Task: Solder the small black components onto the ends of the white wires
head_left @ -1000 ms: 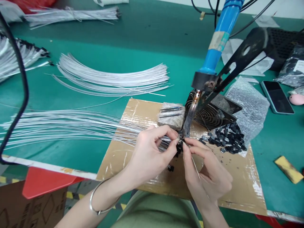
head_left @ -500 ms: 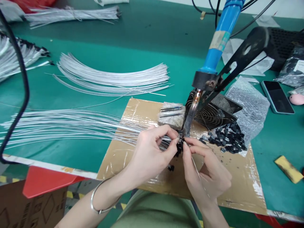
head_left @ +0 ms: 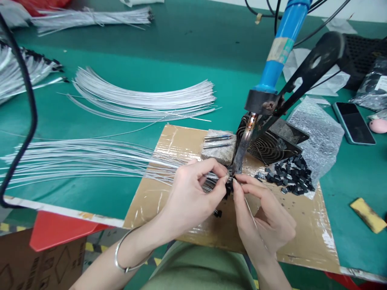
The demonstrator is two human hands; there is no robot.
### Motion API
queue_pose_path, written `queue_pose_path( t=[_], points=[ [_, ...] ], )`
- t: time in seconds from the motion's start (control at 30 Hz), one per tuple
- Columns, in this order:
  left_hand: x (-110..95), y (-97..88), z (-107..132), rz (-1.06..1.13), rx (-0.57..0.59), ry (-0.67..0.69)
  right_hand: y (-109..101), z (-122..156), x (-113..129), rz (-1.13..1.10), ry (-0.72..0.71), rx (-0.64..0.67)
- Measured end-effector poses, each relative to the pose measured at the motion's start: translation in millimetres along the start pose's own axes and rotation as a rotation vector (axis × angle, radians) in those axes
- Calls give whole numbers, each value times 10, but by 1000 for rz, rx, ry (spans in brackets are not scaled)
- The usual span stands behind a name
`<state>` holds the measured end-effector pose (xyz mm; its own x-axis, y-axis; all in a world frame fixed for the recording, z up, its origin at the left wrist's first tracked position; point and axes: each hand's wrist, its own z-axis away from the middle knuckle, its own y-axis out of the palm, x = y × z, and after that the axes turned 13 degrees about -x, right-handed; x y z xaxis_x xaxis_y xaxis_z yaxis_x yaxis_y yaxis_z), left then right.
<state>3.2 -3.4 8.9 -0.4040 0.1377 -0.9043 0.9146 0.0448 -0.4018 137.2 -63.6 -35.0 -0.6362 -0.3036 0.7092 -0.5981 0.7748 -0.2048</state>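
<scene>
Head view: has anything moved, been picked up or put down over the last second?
Nothing visibly changed. The left hand still pinches a white wire at its end and the right hand a thin strand, fingertips meeting under the tip of the soldering iron. The black parts and the loose wire bundles lie as before.

Quick count: left hand [head_left: 193, 193] plus right hand [head_left: 266, 217], one soldering iron [head_left: 279, 48], one fan [head_left: 266, 147], one phone [head_left: 353, 123], two metal tips [head_left: 217, 139], four bunches of white wire [head_left: 145, 98].
</scene>
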Motion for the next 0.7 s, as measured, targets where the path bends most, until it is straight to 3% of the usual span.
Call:
queue_pose_path(
  t=[0.47,0.7],
  points=[
    [-13,18,-16,9,-3,-21,-6,-6,2,-54,52,3],
    [15,11,-13,24,44,-118,-56,-1,-40,-50,131,40]
  ],
)
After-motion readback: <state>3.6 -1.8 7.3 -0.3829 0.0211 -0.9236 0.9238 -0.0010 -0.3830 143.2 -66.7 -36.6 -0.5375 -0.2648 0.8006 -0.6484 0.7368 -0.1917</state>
